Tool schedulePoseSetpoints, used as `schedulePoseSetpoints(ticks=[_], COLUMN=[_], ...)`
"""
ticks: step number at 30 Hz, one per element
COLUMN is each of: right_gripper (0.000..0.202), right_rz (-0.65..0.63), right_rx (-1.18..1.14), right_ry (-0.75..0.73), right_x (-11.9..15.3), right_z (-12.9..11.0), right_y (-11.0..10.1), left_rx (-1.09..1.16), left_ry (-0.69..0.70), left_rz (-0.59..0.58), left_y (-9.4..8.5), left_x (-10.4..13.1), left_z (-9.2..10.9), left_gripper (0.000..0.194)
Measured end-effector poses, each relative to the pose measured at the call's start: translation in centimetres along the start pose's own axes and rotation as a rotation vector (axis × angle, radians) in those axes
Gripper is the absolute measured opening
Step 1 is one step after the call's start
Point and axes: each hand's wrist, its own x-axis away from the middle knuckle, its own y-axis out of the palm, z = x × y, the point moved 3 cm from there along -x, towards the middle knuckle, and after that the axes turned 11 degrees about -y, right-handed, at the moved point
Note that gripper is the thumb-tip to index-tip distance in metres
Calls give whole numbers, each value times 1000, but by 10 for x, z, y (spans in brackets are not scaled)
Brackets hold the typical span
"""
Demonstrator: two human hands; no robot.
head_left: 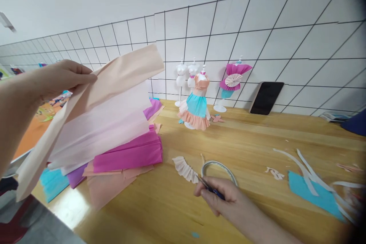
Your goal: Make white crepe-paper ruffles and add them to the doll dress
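Note:
My left hand pinches a pale peach crepe paper sheet, lifted above a stack with white, magenta, peach and turquoise sheets. My right hand is closed on a dark pointed tool, perhaps scissors or tweezers; its handle is mostly hidden. Just left of the tool's tip lies a pleated cream paper strip. Behind my right hand a clear ring or roll rests on the wooden table.
Small mannequins stand by the tiled wall, one in a peach and turquoise dress, another in magenta. A phone leans against the wall. A turquoise sheet and white strips lie at right.

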Motion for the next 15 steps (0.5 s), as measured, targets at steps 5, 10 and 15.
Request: schedulePoseSetpoints(ticks=[5,10,15], right_gripper=[27,21,15], right_rz=[19,12,-70], right_rx=[120,-15,-226], right_ry=[-258,-387,-360], right_x=[-16,-57,-95], right_z=[-29,-58,-62], right_y=[-5,-2,14], left_rx=[185,285,265], left_ry=[-103,-85,-122], left_rz=[-111,-192,-255], left_y=[-15,-24,-18], left_x=[14,8,8], left_z=[1,-8,-7], left_gripper=[21,37,42])
